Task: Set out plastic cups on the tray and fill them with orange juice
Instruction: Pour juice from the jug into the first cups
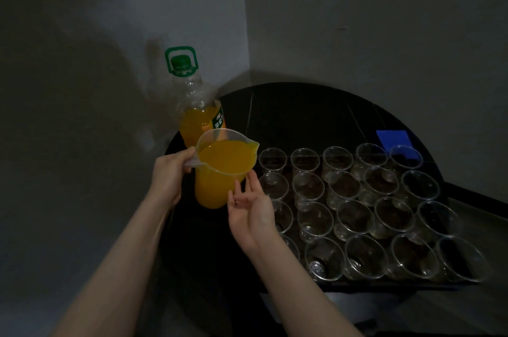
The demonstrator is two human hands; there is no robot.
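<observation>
While your left grip [170, 174] clutched the handle of the juice-filled pitcher [221, 169], your right grip [250, 204] lay open, fingertips touching its side, empty cups [354, 207] just right, bottle [196, 108] behind.

Jug [224, 169] between left hand [170, 174] and right hand [248, 206]; bottle [196, 105] behind it. Cups [354, 207] right of right hand, on tray [412, 285].

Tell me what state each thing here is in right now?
Clear plastic measuring jug: nearly full of orange juice, held up.
Big clear juice bottle: green cap on, partly full, upright.
Clear plastic cups: empty, upright in rows.
Left hand: grips the jug's handle.
Right hand: open, fingertips touching the jug's side.
</observation>
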